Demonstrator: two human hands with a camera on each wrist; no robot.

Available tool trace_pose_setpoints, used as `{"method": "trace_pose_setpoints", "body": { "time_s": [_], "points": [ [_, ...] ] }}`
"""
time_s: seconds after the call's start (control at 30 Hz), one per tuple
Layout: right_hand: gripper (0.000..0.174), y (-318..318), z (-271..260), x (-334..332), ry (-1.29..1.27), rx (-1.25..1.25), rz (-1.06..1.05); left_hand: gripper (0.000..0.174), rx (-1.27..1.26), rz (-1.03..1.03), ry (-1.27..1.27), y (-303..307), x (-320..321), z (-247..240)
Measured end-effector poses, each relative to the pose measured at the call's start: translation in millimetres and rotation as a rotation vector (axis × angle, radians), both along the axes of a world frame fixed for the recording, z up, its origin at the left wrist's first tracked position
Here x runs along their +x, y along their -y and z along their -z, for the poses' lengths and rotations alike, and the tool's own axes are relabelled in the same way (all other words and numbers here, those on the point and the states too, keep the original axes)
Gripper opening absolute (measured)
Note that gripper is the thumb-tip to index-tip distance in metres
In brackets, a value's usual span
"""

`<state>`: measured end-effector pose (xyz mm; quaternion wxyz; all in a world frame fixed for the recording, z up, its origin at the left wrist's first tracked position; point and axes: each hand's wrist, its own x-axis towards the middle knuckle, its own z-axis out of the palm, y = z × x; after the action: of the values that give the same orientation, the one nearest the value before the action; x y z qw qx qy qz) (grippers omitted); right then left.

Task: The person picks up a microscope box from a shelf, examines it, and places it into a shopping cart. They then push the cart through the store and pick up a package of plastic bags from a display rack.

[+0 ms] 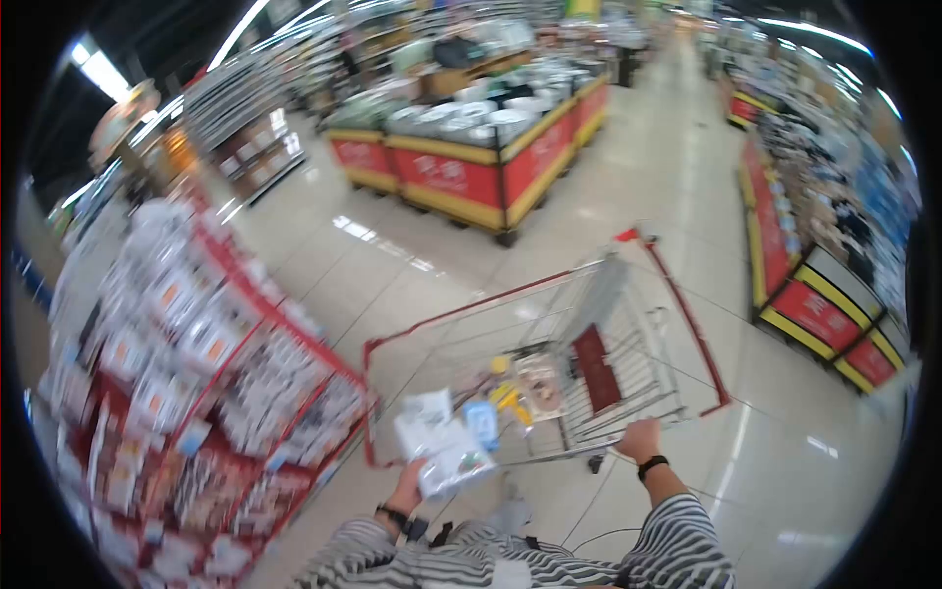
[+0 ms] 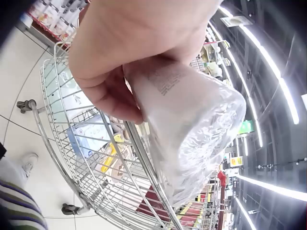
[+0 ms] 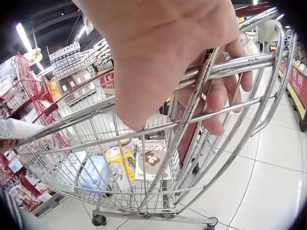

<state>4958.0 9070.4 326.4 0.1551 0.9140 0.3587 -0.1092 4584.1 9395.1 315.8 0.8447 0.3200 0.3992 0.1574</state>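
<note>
My left hand (image 1: 408,481) grips a white package in clear plastic wrap (image 2: 187,120), thumb and fingers round its end, held over the side of the shopping cart (image 1: 510,297). Small printed text shows on the wrap in the left wrist view. My right hand (image 3: 177,57) grips the cart's metal top rail, fingers curled over the bars. Inside the cart lie a blue pack (image 3: 94,173), a yellow item in packaging (image 3: 121,165) and a flat packet with a brown animal picture (image 3: 151,160). Another white pack (image 3: 72,163) lies beside the blue one.
A red-framed rack of packaged goods (image 1: 265,324) stands close on the left. Ahead is a red and yellow display bin (image 1: 456,182) stacked with goods. Another such display (image 1: 814,304) lines the right side. Glossy tiled floor (image 1: 677,177) runs between them.
</note>
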Motion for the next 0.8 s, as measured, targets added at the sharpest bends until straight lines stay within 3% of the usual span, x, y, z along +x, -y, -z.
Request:
{"method": "trace_pose_setpoints", "body": {
  "time_s": [0.03, 0.07, 0.1, 0.17, 0.5, 0.57, 0.6, 0.7, 0.8],
  "points": [
    [0.053, -1.2, -11.7, 0.2, -0.023, -0.042, -0.005, 0.031, -0.011, 0.019, 0.068, -5.2, -4.2, 12.6],
    [0.053, -4.2, -21.6, 0.8, -0.020, -0.063, 0.015, 0.033, 0.136, 0.121, 0.018, -5.8, -6.5, 23.1],
    [0.064, -0.2, -3.3, 9.4, -0.042, -0.030, -0.011, 0.035, 0.294, 0.215, -0.024, -9.0, -5.1, 27.9],
    [0.065, 3.3, -7.8, 10.7, -0.031, 0.034, 0.000, 0.040, -0.089, -0.040, 0.032, -6.8, 7.7, 33.5],
    [0.067, -10.4, -13.7, 43.0, -0.027, 0.054, -0.058, 0.044, -0.218, -0.090, -0.034, -10.9, 37.7, 10.3],
    [0.058, -21.5, -19.9, 51.7, 0.015, 0.021, -0.028, 0.044, -0.166, -0.035, 0.035, -19.9, 41.6, 21.9],
    [0.060, -27.0, -31.3, 55.2, -0.070, -0.008, 0.014, 0.044, -0.154, -0.068, 0.028, -20.3, 45.0, 21.9],
    [0.067, -35.1, -26.0, 71.3, 0.023, 0.063, -0.064, 0.043, -0.151, -0.153, -0.042, -19.9, 57.3, 6.0],
    [0.060, -45.2, -35.4, 82.1, -0.006, 0.022, -0.034, 0.044, -0.176, -0.171, -0.064, -25.5, 71.2, 0.3]
  ]
}}
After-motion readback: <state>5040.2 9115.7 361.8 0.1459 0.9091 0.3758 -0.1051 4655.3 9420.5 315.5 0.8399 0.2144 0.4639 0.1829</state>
